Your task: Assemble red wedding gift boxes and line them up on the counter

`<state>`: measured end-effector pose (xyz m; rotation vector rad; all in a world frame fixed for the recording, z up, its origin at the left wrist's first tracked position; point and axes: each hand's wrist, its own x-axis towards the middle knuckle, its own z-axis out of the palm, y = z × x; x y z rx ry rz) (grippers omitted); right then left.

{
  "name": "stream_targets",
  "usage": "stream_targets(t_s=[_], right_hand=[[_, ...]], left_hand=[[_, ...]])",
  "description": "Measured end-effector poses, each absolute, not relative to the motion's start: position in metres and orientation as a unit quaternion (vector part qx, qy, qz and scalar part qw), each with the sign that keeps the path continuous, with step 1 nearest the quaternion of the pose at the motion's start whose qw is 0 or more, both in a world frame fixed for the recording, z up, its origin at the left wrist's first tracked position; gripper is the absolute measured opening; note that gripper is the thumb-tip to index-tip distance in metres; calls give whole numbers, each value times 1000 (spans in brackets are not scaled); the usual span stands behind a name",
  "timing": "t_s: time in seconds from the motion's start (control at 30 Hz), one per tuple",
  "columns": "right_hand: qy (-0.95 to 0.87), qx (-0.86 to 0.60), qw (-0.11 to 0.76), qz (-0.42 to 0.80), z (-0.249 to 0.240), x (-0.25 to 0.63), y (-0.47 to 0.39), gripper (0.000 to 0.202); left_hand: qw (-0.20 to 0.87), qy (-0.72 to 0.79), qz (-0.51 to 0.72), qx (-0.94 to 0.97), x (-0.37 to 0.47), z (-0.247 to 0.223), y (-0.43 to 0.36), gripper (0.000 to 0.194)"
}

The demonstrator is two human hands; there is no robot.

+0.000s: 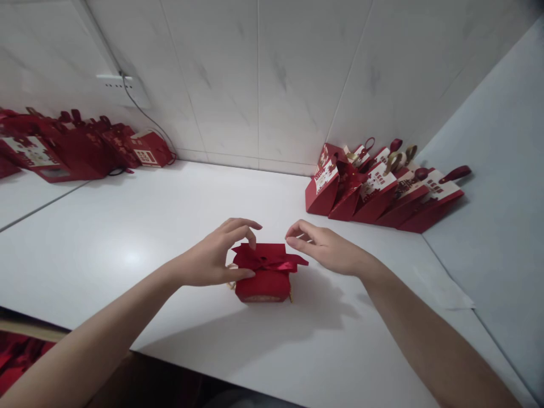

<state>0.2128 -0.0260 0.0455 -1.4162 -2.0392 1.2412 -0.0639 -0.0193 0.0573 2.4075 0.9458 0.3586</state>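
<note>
While the left hand (215,258) spreads around the left side of a small red box (263,290), seen in the head view, its thumb lies over the front of the lid and its bent fingers reach above the back edge. That hand is open; whether the thumb and fingertips press on the box or only hover over it cannot be told. The right hand (327,249) is raised just beside the box's back right corner, fingers loosely curled, with a narrow gap between thumb and forefinger. The box stands upright on the white bench (191,209), near its front edge and between the two hands. A red ribbon (272,264) is tied in a bow across its top, and a gold cord (291,293) shows at its right side. Farther back on the right, red and white boxes (378,195) with loop handles lean in a row beside a pale panel (497,170). At the far left, more red boxes (87,150) are bunched near the tiled wall (229,85), below a socket (121,89) with a grey cable (147,116).
</note>
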Motion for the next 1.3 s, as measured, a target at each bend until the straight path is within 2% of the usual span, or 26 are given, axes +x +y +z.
stream_targets(t_s=[0.1, 0.2, 0.33, 0.4, 0.5, 0.67, 0.83, 1.03, 1.13, 1.3], right_hand=[[-712, -482, 125, 494, 39, 217, -18, 43], [-711, -435, 92, 544, 31, 219, -10, 43], [-718, -388, 97, 570, 26, 219, -7, 34], [-702, -378, 103, 595, 28, 219, -8, 31], [-686, -380, 106, 612, 35, 224, -11, 27], [-713, -394, 91, 573, 48, 242, -11, 27], [-721, -406, 87, 555, 42, 236, -11, 42], [-675, -408, 154, 594, 33, 218, -14, 37], [-645, -432, 171, 607, 37, 220, -13, 38], [-649, -434, 136, 610, 41, 225, -12, 36]], left_hand=[[232, 381, 150, 882, -62, 54, -18, 21], [228, 376, 145, 886, -63, 53, -15, 19], [266, 314, 128, 902, -70, 56, -12, 16], [265, 289, 134, 910, -72, 56, -11, 24], [210, 285, 178, 918, -67, 48, -11, 23], [80, 269, 317, 906, -49, 28, -14, 18], [22, 263, 337, 904, -44, 19, -19, 21], [75, 300, 367, 878, -44, 25, -26, 34], [119, 334, 327, 876, -45, 33, -28, 29], [279, 338, 249, 864, -51, 38, -21, 11]])
